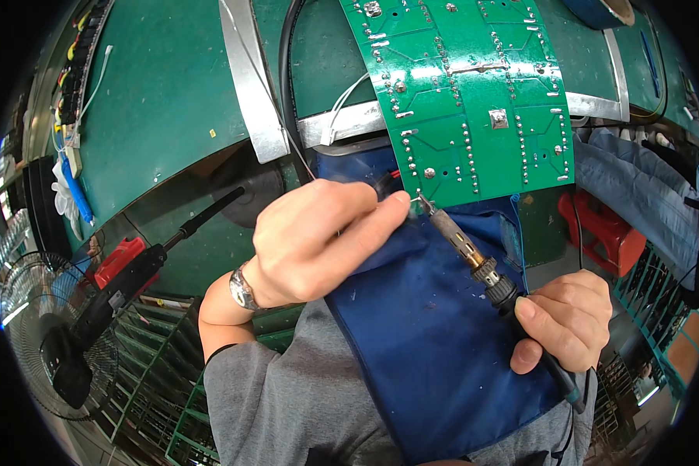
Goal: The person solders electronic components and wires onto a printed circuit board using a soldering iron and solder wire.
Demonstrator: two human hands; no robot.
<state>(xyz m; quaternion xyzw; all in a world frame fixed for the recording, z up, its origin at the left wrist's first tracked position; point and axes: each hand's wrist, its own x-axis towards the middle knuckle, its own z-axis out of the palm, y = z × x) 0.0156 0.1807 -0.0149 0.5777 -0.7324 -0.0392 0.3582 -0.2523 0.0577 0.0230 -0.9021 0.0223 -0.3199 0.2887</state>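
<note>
A large green circuit board (462, 159) with rows of shiny solder joints lies at the top centre, overhanging the bench's near edge. My right hand (563, 322) grips a soldering iron (464, 247) by its black handle. The iron's tip meets the board's near edge, toward its left corner. Pinched between the thumb and finger of my left hand (318, 241) is a thin solder wire (415, 199), its end at the iron's tip. A short piece of red wire (394, 174) shows just beyond my left fingertips, partly hidden by the board.
The green bench (171, 93) carries metal strips (256, 85) and a thick black cable (289, 78). At left stand a black fan (70, 342) and a blue tool (74, 190). A red stool (610, 233) is below at right. A blue apron (435, 334) covers my lap.
</note>
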